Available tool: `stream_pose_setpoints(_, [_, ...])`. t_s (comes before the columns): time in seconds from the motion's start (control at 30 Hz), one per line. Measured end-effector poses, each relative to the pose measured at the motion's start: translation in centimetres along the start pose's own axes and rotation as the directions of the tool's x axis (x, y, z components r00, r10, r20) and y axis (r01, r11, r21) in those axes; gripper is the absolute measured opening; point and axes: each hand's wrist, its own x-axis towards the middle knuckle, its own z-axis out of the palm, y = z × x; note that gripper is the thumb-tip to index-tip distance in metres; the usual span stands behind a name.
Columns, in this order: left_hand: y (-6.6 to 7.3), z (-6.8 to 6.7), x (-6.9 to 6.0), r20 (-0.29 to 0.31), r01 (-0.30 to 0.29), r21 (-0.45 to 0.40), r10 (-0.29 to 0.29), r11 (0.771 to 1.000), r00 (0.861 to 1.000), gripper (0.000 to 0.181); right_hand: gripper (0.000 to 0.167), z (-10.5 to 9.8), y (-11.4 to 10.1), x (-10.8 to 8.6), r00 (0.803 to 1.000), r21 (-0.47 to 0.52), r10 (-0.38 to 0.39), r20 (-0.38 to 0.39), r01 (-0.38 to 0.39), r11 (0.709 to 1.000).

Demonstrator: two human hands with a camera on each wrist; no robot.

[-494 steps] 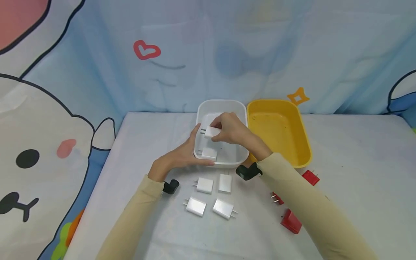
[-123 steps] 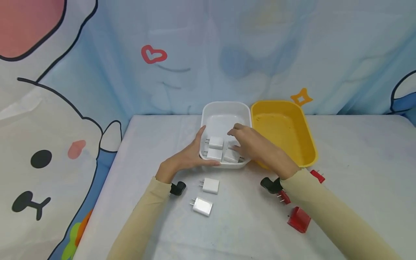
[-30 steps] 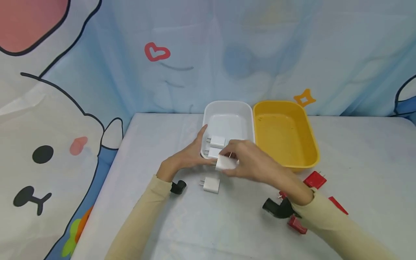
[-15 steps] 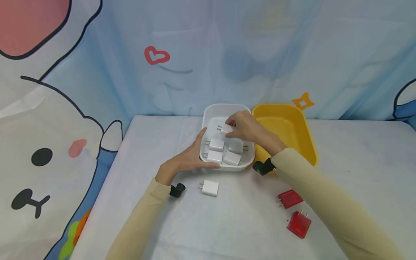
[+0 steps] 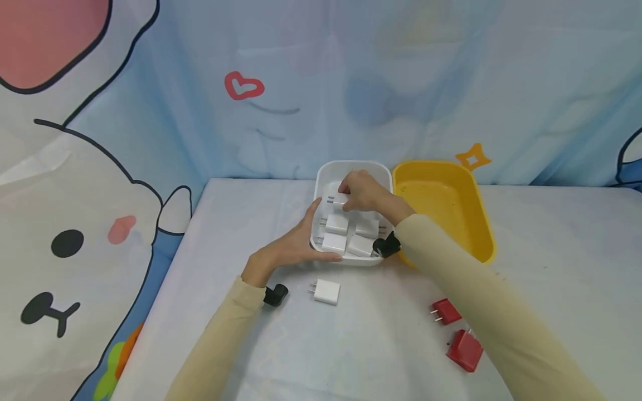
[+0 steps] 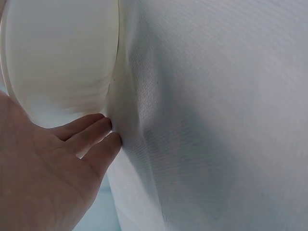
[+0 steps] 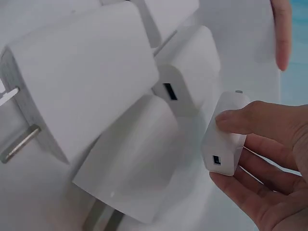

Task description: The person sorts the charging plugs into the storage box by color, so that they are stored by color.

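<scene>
Within wht tray [image 5: 328, 175] — R hand [image 5: 366, 192] w/ charger [image 7: 222, 140], room twd far rim [image 5: 355, 162]

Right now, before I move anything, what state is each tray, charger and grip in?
White tray: upright, four white chargers lying in it.
Held white charger: prongs out, pinched by the right grip.
Loose white charger: lying on the table, prongs out.
Two visible red chargers: lying on the table, prongs out.
Yellow tray: upright, partly hidden by the right sleeve.
Left grip: fingers against the white tray.
</scene>
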Motion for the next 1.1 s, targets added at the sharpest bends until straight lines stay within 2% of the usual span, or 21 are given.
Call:
stream_pose_setpoints(0.1, [-0.2, -0.1, -0.2, -0.004, 0.006, 0.013, -0.006, 1.0, 1.0, 0.135, 0.036, 0.7, 0.2, 0.4, 0.999, 0.012, 0.032, 0.004, -0.033, 0.999])
stream_pose_setpoints(0.5, [0.5, 0.5, -0.1, 0.004, -0.002, 0.006, 0.002, 1.0, 1.0, 0.137, 0.037, 1.2, 0.3, 0.1, 0.989, 0.057, 0.139, 0.045, -0.142, 0.988])
stream_pose_setpoints(0.8, [0.5, 0.8, 0.4, 0.017, -0.021, 0.017, 0.021, 1.0, 1.0, 0.135, 0.041, 1.1, 0.7, -0.5, 0.986, 0.075, 0.167, 0.023, -0.168, 0.983])
stream_pose_setpoints(0.93, [0.5, 0.9, 0.4, 0.024, 0.0, 0.029, 0.0, 1.0, 1.0, 0.135, 0.045, 0.6, 0.1, -0.8, 0.989, 0.068, 0.141, -0.035, -0.138, 0.988])
stream_pose_setpoints(1.1, [0.5, 0.7, 0.3, 0.018, 0.021, 0.045, -0.022, 0.999, 1.0, 0.135, 0.041, -0.8, -2.2, -1.6, 0.994, 0.044, 0.029, -0.109, -0.024, 0.999])
